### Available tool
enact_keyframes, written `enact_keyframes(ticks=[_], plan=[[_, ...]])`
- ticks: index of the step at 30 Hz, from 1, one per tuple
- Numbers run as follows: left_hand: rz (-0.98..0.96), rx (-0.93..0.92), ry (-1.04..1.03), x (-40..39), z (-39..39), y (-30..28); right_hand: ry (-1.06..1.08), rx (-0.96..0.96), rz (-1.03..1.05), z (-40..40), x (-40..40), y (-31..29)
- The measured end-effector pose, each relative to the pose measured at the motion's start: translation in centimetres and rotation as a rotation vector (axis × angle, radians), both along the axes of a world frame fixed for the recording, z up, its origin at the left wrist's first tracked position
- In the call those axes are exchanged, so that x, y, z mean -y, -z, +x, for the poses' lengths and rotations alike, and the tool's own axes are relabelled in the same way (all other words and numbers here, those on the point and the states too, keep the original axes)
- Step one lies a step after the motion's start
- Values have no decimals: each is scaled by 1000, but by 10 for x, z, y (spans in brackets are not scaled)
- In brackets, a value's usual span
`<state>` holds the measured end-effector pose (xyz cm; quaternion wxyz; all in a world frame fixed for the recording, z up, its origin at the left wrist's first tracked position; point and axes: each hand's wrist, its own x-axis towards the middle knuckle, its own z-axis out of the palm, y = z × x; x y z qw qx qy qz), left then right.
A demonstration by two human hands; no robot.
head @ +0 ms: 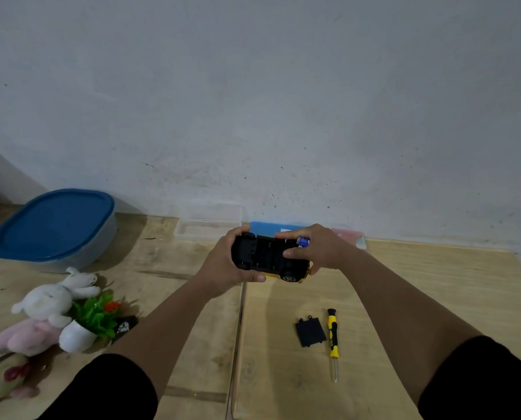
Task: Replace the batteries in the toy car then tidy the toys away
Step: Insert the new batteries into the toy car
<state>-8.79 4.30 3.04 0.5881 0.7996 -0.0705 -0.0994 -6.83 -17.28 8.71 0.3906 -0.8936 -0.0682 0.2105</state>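
Though held, car (268, 257) mid-floor

Dim, speckled pale wall (253, 101) meets wooden floor (420, 283).

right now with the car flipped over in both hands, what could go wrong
The battery is only pinched at the right hand fingertips above the toy car, so it might slip and roll off. The loose black cover beside the screwdriver could get knocked by a forearm.
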Motion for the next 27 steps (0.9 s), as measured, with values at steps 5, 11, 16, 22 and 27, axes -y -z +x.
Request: enact_keyframes(ticks=[5, 11, 16, 22, 27], plan=[[32, 37, -34, 0, 1, 2, 31, 225, -180, -1, -7, 0], [57, 65, -57, 4, 1, -1, 103, 442, -165, -1, -38, -7], [-3, 57, -61, 6, 2, -6, 83, 462, -161, -6, -60, -2], [-3, 55, -94, -6, 2, -3, 58, 454, -126, -8, -68, 1], [-2, 38, -94, -15, 1, 2, 134, 375, -29, -6, -69, -4]])
